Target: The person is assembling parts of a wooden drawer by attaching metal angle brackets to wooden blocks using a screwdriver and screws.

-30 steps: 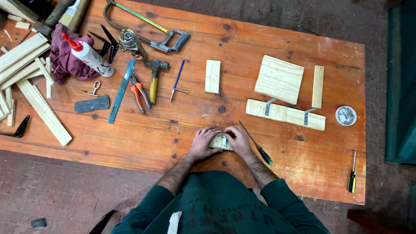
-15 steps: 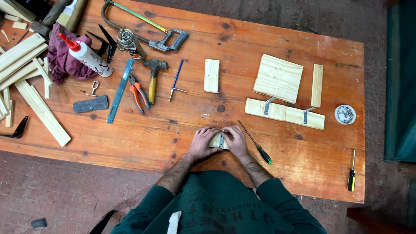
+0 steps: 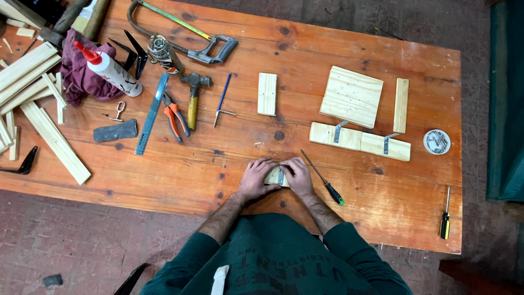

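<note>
I am looking down on a long orange tabletop (image 3: 164, 164) whose near edge is running just below my hands, with brick floor showing beyond it; the widest open stretch of wood is lying to the left of my hands, between them and the loose wooden slats (image 3: 33, 104) piled at the far left edge. Beyond my hands, a square wooden panel (image 3: 352, 96) is sitting above a long wooden strip with metal brackets (image 3: 360, 141), well apart from me, and a hacksaw (image 3: 180, 33) is lying along the far edge. A steel ruler (image 3: 152, 114), a hammer (image 3: 193, 95) and orange-handled pliers (image 3: 176, 117) are crowding the left-centre. Just right of my hands a green-tipped screwdriver (image 3: 322, 178) is lying at a slant, narrowing the room on that side. My left hand (image 3: 256, 177) and right hand (image 3: 299, 176) are meeting over a small wooden block (image 3: 275, 176) near the front edge; the fingers of both hands are curling around its ends and pinching it between them, with a small metal piece (image 3: 281, 176) showing across the block in the gap between my hands.
</note>
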